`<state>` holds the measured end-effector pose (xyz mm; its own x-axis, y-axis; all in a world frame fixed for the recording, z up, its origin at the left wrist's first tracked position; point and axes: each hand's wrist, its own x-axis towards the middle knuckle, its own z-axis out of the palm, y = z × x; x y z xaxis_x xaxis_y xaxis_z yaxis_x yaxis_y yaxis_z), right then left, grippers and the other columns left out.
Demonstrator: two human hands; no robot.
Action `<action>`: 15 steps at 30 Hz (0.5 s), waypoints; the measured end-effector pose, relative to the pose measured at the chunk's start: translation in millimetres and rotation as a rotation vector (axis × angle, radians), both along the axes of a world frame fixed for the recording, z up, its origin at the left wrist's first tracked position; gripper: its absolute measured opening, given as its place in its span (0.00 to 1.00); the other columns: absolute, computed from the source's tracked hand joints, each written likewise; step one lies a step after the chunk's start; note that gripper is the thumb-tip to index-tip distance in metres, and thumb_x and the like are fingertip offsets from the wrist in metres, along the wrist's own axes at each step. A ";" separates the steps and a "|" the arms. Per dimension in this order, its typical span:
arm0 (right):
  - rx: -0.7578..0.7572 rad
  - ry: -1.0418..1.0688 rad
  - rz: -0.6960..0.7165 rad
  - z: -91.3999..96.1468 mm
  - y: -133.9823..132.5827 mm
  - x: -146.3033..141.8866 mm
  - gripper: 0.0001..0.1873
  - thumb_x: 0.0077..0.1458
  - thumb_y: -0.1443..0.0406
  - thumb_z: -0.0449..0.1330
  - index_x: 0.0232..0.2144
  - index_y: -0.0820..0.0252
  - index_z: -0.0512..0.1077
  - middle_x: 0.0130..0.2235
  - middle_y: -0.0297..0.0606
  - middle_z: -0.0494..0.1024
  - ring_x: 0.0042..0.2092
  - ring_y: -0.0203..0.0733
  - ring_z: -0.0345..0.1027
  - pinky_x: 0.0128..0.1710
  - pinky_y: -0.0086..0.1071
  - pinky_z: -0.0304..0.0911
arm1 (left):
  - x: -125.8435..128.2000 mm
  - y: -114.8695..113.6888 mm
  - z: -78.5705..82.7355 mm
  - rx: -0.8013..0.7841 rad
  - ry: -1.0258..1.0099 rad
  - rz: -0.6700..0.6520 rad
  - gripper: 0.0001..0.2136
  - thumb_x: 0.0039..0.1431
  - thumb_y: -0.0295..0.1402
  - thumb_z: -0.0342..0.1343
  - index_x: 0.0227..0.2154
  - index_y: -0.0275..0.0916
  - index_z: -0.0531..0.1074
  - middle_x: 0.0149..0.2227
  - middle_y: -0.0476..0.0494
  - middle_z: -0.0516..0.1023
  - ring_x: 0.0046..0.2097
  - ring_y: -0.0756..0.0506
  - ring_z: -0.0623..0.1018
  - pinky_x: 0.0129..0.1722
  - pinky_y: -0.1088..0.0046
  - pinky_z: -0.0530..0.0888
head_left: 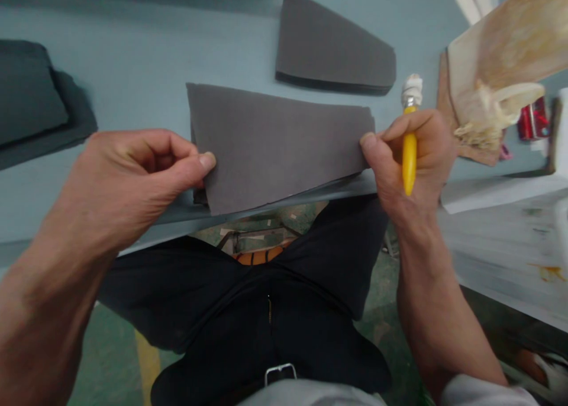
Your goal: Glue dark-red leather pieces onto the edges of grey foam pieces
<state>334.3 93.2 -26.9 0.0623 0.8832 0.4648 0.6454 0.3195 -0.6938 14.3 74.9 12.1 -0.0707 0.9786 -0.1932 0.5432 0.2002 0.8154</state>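
A dark grey tapered piece of sheet material [284, 148] stretches between my hands at the table's near edge, over other dark material that shows beneath it. My left hand [137, 175] pinches its wide left end between thumb and fingers. At the narrow right end, my right hand [415, 157] pinches the corner. That same hand also keeps a yellow-handled brush [410, 148] between its fingers, with a metal collar and a white, caked head pointing away from me. Behind lies a neat stack of similar grey pieces [332, 48].
More dark pieces [31, 98] are piled at the left. To the right stand a stained, pale container [501, 51] with dried residue, a red shiny packet [533, 119] and a white surface [510, 234]. The blue-grey table [146, 57] ends just before my lap.
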 end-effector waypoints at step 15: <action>-0.011 -0.042 0.005 3.2 -2.8 -0.5 0.13 0.59 0.58 0.68 0.32 0.51 0.66 0.30 0.30 0.66 0.30 0.39 0.61 0.31 0.37 0.66 | -0.5 -1.5 -1.7 -0.017 0.052 0.063 0.18 0.54 0.49 0.67 0.26 0.36 0.78 0.20 0.58 0.69 0.24 0.58 0.63 0.25 0.80 0.55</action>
<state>333.8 90.4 -23.7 0.0388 0.8887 0.4569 0.6726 0.3149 -0.6696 13.8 73.4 10.3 -0.1421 0.9686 -0.2039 0.5707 0.2485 0.7827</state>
